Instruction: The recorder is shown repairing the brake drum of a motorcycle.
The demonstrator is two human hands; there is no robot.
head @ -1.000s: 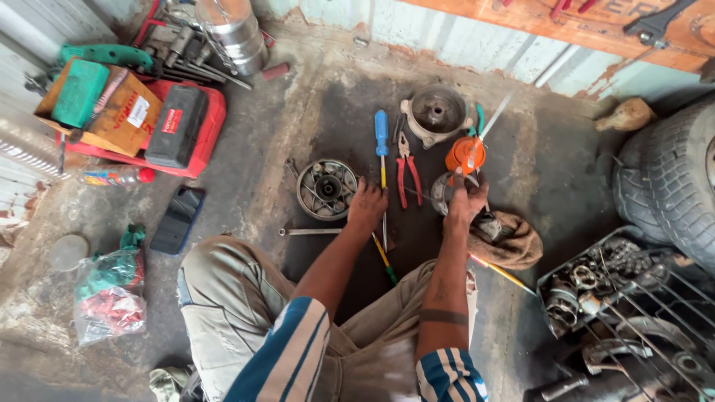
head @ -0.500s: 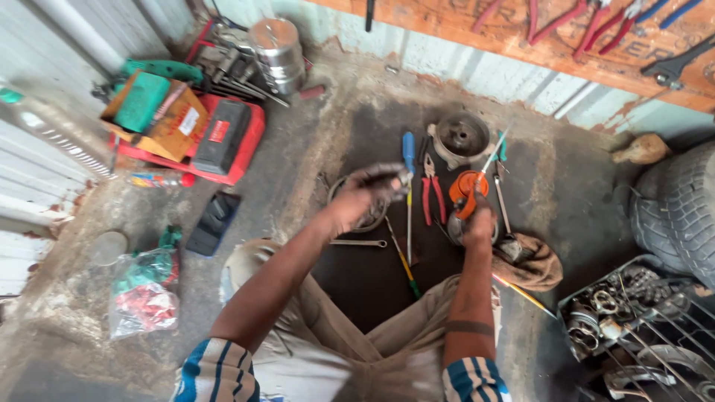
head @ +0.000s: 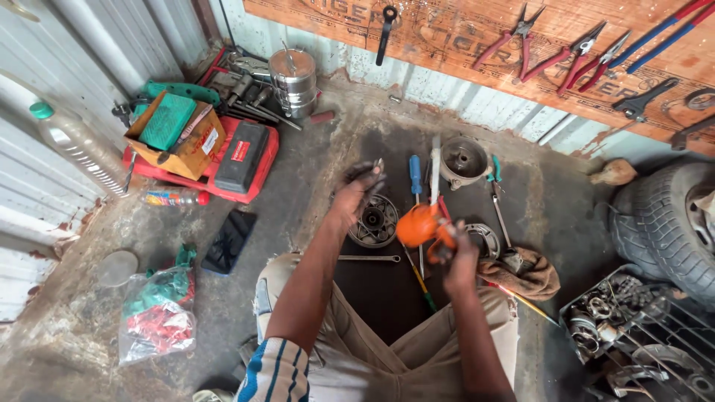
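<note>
Gripping an orange oil can [head: 418,223], right hand [head: 459,257] (left hand [head: 357,195] pinches something small) near red case [head: 223,165].

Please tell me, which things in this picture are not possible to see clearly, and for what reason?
Head view:
- Small part in the left hand: fingers cover it and it is blurred, so its kind is unclear.
- Orange oil can: the right hand hides its grip and trigger.
- Tyre: cut off by the right edge.
- Wire crate of metal parts: cut off at the corner, pieces too small to identify.
- Plastic bag: contents unclear.
</note>
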